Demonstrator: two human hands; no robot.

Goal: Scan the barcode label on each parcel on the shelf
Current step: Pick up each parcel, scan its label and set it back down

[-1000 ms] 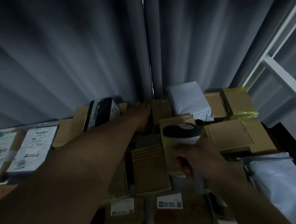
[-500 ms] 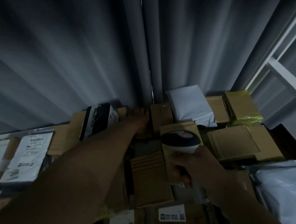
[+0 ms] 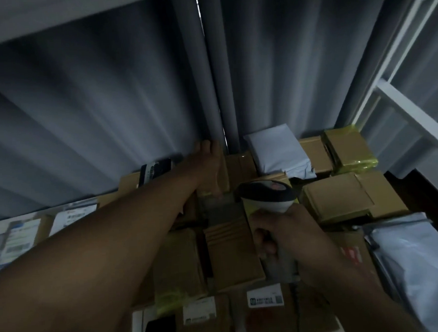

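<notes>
Many brown cardboard parcels lie packed on the shelf. My left hand (image 3: 207, 166) reaches to the back row, where it grips a small brown parcel (image 3: 224, 173) and holds it tipped up on end against the curtain, fingers over its top edge. My right hand (image 3: 281, 235) grips the handle of a barcode scanner (image 3: 266, 195), white with a black top. The scanner's head points toward the back row, just right of the raised parcel. The raised parcel's label is not visible.
A grey curtain (image 3: 132, 107) hangs behind the shelf. A white shelf frame (image 3: 415, 118) stands at the right. White poly mailers (image 3: 278, 149) (image 3: 418, 261), yellow-taped boxes (image 3: 347, 147) and labelled parcels (image 3: 264, 297) (image 3: 19, 237) crowd the shelf.
My left hand has tipped the back-row parcel up from lying flat to standing against the curtain. The scanner stays in much the same place.
</notes>
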